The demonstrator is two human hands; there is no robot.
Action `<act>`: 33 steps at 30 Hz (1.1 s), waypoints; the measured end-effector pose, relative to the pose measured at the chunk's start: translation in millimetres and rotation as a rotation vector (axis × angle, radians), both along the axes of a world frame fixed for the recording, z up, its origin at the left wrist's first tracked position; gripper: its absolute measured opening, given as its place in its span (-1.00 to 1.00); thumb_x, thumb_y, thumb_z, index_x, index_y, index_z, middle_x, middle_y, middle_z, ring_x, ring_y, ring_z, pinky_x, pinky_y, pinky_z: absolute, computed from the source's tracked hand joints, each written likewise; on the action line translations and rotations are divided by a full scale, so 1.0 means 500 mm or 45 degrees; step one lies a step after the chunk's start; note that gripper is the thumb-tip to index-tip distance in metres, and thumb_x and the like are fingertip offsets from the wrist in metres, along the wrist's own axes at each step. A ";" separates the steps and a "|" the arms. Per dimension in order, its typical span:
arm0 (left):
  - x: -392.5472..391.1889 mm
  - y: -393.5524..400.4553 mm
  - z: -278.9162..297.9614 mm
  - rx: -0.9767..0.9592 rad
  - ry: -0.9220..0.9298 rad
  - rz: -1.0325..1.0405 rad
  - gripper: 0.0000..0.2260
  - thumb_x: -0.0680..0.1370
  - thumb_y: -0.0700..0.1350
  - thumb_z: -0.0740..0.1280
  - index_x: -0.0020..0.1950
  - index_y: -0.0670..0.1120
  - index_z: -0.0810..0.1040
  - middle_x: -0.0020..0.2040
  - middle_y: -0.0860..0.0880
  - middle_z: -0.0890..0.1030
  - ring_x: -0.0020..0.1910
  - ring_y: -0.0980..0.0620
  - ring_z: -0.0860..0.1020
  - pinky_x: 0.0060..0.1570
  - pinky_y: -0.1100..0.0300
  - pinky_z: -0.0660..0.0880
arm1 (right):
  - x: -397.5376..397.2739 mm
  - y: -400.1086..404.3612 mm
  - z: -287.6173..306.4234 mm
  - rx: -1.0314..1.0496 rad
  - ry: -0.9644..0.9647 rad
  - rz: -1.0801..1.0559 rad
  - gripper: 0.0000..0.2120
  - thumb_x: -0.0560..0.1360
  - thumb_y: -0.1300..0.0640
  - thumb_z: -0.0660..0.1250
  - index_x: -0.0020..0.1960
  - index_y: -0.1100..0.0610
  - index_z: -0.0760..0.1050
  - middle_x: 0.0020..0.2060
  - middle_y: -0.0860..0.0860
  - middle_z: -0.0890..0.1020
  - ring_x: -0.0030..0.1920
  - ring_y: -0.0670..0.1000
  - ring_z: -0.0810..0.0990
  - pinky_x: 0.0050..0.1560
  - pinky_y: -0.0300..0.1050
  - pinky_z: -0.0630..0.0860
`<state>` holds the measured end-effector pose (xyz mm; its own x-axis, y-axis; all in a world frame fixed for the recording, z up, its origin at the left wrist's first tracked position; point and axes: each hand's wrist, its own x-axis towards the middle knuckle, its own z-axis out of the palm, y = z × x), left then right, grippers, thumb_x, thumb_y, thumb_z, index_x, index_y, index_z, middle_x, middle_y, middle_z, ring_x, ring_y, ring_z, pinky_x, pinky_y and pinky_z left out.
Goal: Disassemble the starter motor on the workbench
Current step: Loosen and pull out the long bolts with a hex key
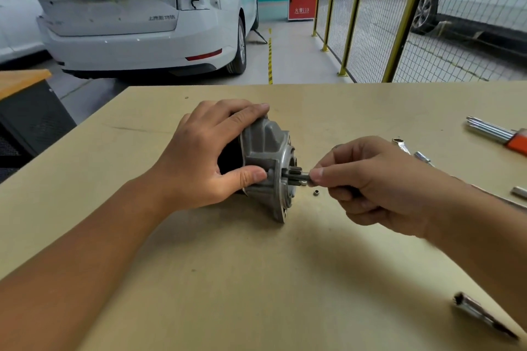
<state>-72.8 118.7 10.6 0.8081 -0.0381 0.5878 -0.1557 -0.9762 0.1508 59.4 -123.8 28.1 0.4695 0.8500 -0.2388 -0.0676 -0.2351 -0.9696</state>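
Now L hand fingers grip starter motor; R hand fingers pinch shaft.

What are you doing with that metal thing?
A person is taking a starter motor apart on a workbench. The left hand grips the motor's body and holds it steady on its side. The right hand pinches the end of the shaft that sticks out of the front, where a small gear sits. A tiny metal sleeve lies on the bench just below it. Some tools, among them a set of keys, lie off to the right.
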 end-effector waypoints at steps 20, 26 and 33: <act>0.046 -0.100 -0.057 0.283 -0.506 -0.114 -0.83 0.63 -0.06 0.40 -0.10 -0.04 0.74 -0.04 0.13 0.71 0.14 0.04 0.66 0.38 -0.42 0.23 | -0.020 0.012 -0.022 0.314 0.168 -0.304 -0.91 0.38 0.24 0.43 -0.19 0.15 0.52 -0.43 0.20 0.51 -0.55 0.04 0.33 -0.48 -0.22 0.29; 0.060 -0.057 -0.055 0.255 -0.524 -0.071 -0.84 0.63 -0.10 0.40 -0.10 -0.08 0.73 -0.05 0.08 0.71 0.10 0.01 0.68 0.37 -0.43 0.24 | -0.028 0.018 -0.037 0.349 -0.128 -0.206 -0.75 0.64 0.06 0.32 -0.04 0.26 0.56 -0.30 0.22 0.66 -0.46 0.14 0.57 -0.49 -0.10 0.46; 0.046 -0.033 -0.058 0.233 -0.492 -0.056 -0.81 0.64 -0.07 0.37 -0.09 -0.08 0.74 -0.05 0.08 0.72 0.13 -0.01 0.67 0.43 -0.44 0.21 | -0.024 0.028 -0.036 0.308 -0.275 -0.107 -0.64 0.65 -0.07 0.26 -0.05 0.22 0.57 -0.33 0.15 0.66 -0.50 0.08 0.53 -0.50 -0.15 0.42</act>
<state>-49.9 102.2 -18.4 0.5253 -0.1995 0.8272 -0.2088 -0.9726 -0.1020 47.6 -109.9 10.3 0.5580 0.8262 0.0778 0.1361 0.0014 -0.9907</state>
